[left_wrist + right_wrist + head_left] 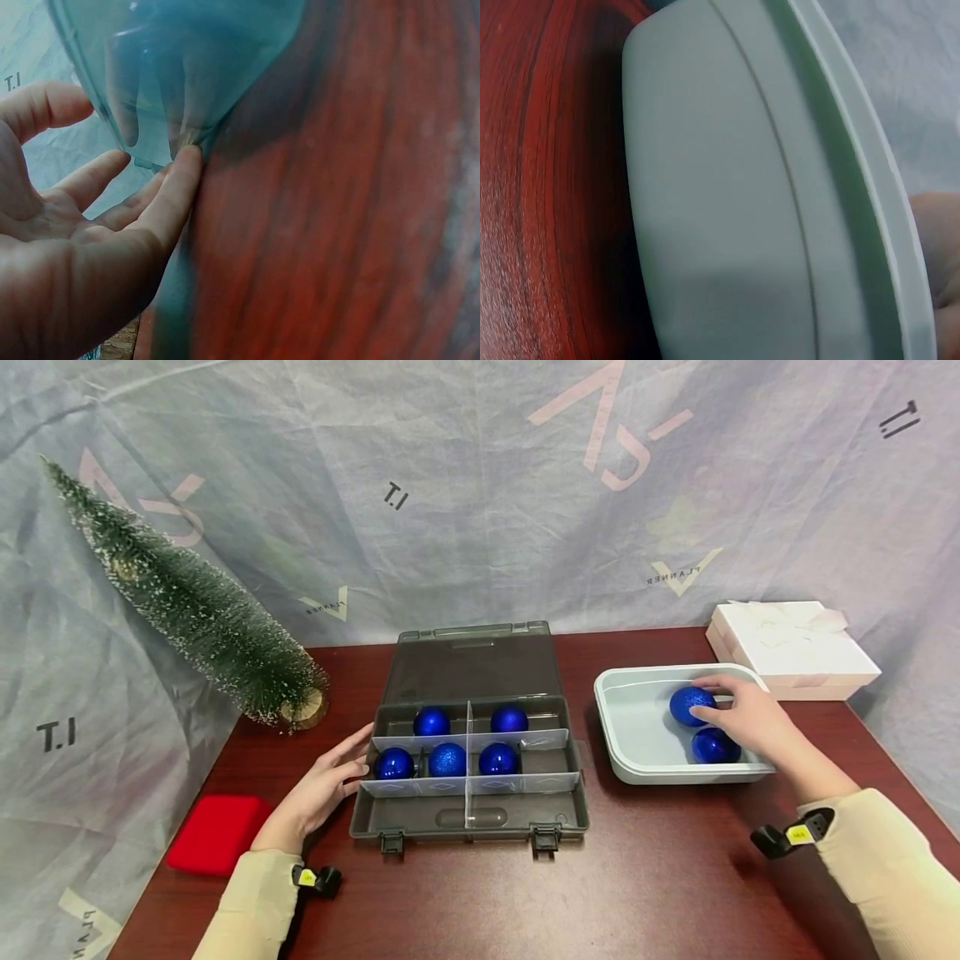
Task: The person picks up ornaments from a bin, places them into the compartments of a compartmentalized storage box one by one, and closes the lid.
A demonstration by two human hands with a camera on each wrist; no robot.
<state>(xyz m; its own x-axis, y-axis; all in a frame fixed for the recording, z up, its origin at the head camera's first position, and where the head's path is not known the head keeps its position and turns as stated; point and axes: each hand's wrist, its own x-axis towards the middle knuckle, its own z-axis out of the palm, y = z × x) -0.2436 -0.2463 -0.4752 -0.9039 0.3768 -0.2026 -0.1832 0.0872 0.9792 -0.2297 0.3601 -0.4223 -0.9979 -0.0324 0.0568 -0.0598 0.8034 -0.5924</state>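
Note:
A dark translucent divided box (450, 820) stands with its lid (474, 664) raised at the back. Blue Christmas baubles lie in its back and middle rows: a glittery bauble (447, 760) shares the middle-left compartment with a shiny bauble (394, 764). My left hand (326, 789) touches the box's left side with extended fingers, seen also in the left wrist view (97, 210). Over the pale plastic tub (637, 718), my right hand (750, 714) pinches a glittery blue bauble (690, 706) between thumb and fingers. Beside it in the tub lies a shiny blue bauble (716, 747).
A small snowy artificial tree (195, 606) leans at the left on a wooden base. A red object (220, 835) lies by the table's left edge. Behind the tub, a white gift box (795, 647) with a bow stands near the fabric backdrop (465, 527).

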